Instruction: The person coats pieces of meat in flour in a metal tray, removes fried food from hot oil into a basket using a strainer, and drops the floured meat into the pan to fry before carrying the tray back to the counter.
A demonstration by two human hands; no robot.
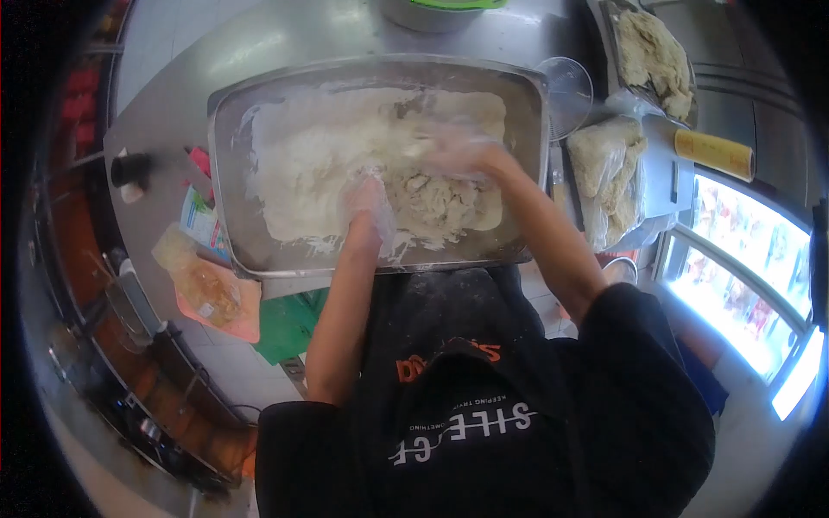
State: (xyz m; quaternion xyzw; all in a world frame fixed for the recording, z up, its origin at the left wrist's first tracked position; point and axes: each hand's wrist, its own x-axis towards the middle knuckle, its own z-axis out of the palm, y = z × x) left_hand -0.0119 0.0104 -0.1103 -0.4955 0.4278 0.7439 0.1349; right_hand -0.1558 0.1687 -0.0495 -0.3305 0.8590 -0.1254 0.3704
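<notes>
A wide metal tray (pixel 226 173) holds a spread of white flour (pixel 302 155). Lumpy flour-coated pieces (pixel 440 203) lie at its right of centre; their kind I cannot make out. My left hand (pixel 370 203) is down in the flour, just left of those pieces, dusted white, its fingers mostly hidden. Over the upper right of the flour, above the pieces, my right hand (pixel 462 151) is smeared by motion. Whether it holds anything does not show.
Right of the tray are a round strainer (pixel 570 95), a plastic bag of pale pieces (pixel 609 168), a yellow roll (pixel 715 154) and another tray of coated pieces (pixel 652 60). A green-rimmed pot (pixel 432 13) stands behind. On the left lie a pink bag (pixel 216 298) and a black cup (pixel 129 164).
</notes>
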